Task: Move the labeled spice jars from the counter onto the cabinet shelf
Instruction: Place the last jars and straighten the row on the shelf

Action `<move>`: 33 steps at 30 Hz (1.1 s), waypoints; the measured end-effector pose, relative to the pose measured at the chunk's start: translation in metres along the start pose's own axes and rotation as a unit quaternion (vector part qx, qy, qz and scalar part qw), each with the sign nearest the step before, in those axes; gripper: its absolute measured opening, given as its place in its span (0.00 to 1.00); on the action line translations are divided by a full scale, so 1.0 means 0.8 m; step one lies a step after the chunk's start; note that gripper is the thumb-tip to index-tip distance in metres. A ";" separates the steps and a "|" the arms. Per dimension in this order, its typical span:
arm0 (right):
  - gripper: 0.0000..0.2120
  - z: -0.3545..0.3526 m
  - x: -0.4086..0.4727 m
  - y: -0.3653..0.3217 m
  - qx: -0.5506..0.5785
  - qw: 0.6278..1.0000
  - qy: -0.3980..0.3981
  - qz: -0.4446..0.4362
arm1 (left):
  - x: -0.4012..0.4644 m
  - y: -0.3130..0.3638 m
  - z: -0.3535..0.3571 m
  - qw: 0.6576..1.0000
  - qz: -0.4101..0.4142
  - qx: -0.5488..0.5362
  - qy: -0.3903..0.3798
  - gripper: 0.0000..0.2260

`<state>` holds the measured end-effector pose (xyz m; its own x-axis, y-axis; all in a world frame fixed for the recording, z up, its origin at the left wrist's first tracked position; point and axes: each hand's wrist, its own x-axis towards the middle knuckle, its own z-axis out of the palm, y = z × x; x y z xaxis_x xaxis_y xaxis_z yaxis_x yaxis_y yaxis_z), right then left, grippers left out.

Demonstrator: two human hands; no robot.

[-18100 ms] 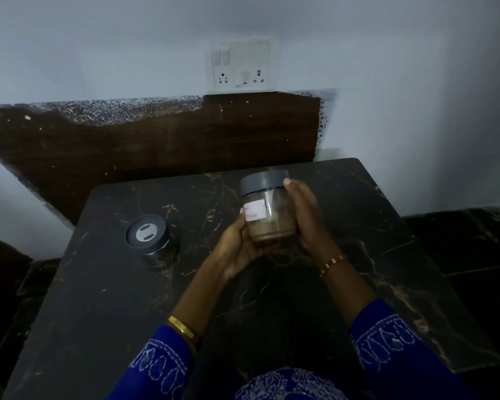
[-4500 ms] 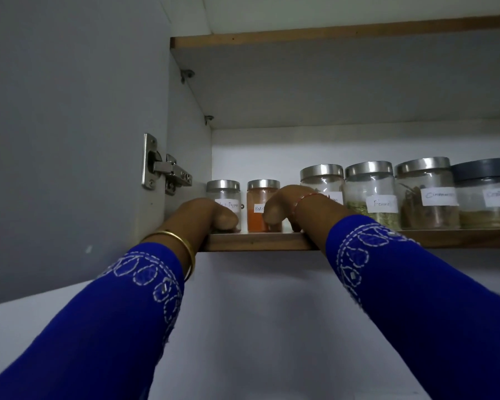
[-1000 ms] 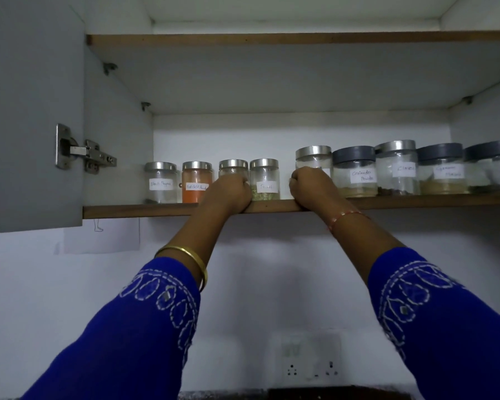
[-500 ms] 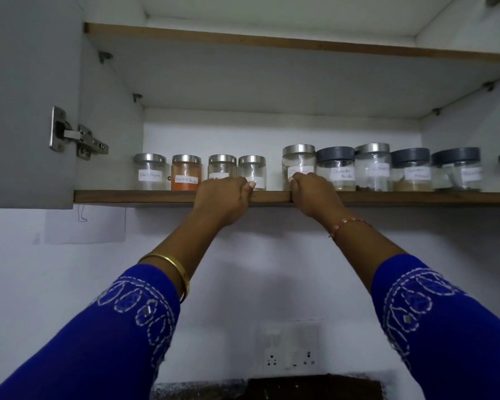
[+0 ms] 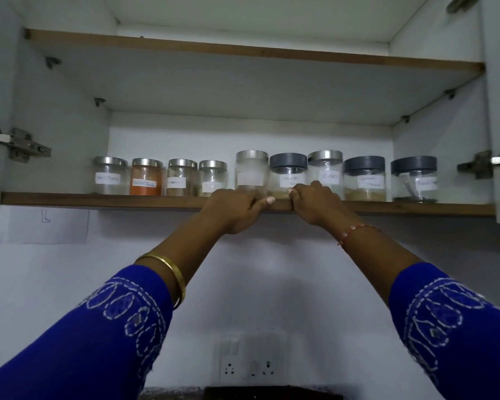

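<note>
Jars [image 5: 325,174] stand in a row on the cabinet shelf [image 5: 98,198], nine of them, each with a label. They look like glass, so they are hard, smooth and can break. Best to hold one around its middle. The left hand [image 5: 237,209] and right hand [image 5: 312,202] rest on the shelf edge, close together, holding no jar.

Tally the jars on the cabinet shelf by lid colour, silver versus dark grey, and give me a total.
Silver-lidded jars: 6 (first at the left end, last among the taller ones)
Dark grey-lidded jars: 3 (first, last at the right end)
Total: 9
</note>
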<state>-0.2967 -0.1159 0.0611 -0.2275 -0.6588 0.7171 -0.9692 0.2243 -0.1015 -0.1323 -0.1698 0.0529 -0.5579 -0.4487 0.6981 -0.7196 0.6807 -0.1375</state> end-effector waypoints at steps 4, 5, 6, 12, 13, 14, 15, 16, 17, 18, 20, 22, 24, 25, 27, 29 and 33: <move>0.21 -0.016 0.014 0.002 0.039 0.993 -0.107 -0.030 | 0.024 0.032 -0.011 0.990 -0.049 -0.052 -0.118 0.29; 0.20 -0.021 0.016 -0.001 0.049 0.989 -0.134 -0.030 | 0.031 0.035 -0.015 0.984 -0.060 -0.076 -0.148 0.29; 0.20 -0.025 0.018 -0.003 0.057 0.986 -0.152 -0.026 | 0.037 0.037 -0.019 0.977 -0.070 -0.098 -0.173 0.30; 0.22 -0.028 0.042 -0.004 -0.014 0.977 -0.206 -0.055 | 0.064 0.037 -0.017 0.956 -0.149 -0.132 -0.217 0.30; 0.22 -0.027 0.046 -0.004 -0.019 0.975 -0.213 -0.056 | 0.068 0.034 -0.012 0.955 -0.150 -0.136 -0.215 0.30; 0.22 -0.026 0.050 -0.005 -0.017 0.974 -0.220 -0.055 | 0.072 0.031 -0.009 0.955 -0.148 -0.139 -0.215 0.29; 0.22 -0.025 0.054 -0.005 -0.014 0.972 -0.228 -0.054 | 0.075 0.027 -0.006 0.954 -0.150 -0.140 -0.220 0.29; 0.22 -0.023 0.059 -0.005 -0.011 0.970 -0.239 -0.052 | 0.079 0.024 -0.004 0.952 -0.150 -0.137 -0.229 0.30; 0.22 -0.021 0.064 -0.005 -0.005 0.967 -0.250 -0.048 | 0.082 0.022 -0.004 0.949 -0.153 -0.133 -0.240 0.30; 0.22 -0.020 0.068 -0.005 0.002 0.964 -0.261 -0.040 | 0.085 0.019 -0.004 0.947 -0.155 -0.133 -0.249 0.30; 0.21 -0.020 0.073 -0.007 0.008 0.960 -0.277 -0.029 | 0.088 0.018 -0.006 0.940 -0.155 -0.159 -0.260 0.27; 0.21 -0.016 0.080 -0.009 0.008 0.959 -0.283 -0.018 | 0.091 0.015 -0.008 0.929 -0.159 -0.200 -0.268 0.23; 0.22 -0.010 0.087 -0.013 0.005 0.958 -0.288 -0.003 | 0.095 0.014 -0.009 0.918 -0.170 -0.227 -0.278 0.17; 0.22 -0.005 0.092 -0.013 0.001 0.958 -0.288 0.000 | 0.097 0.013 -0.008 0.913 -0.176 -0.233 -0.284 0.16; 0.22 0.005 0.102 -0.011 -0.012 0.958 -0.287 0.000 | 0.105 0.009 -0.005 0.909 -0.180 -0.229 -0.298 0.15; 0.22 0.013 0.110 -0.010 -0.022 0.957 -0.291 0.000 | 0.112 0.007 -0.003 0.907 -0.178 -0.220 -0.312 0.14; 0.23 0.022 0.119 -0.009 -0.031 0.958 -0.285 0.003 | 0.116 0.008 0.001 0.910 -0.174 -0.203 -0.316 0.13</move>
<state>-0.3131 -0.1931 0.1180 -0.2641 -0.9389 0.2209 -0.9644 0.2595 -0.0500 -0.1890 -0.2072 0.1160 -0.5437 -0.8346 0.0892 -0.7580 0.5338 0.3747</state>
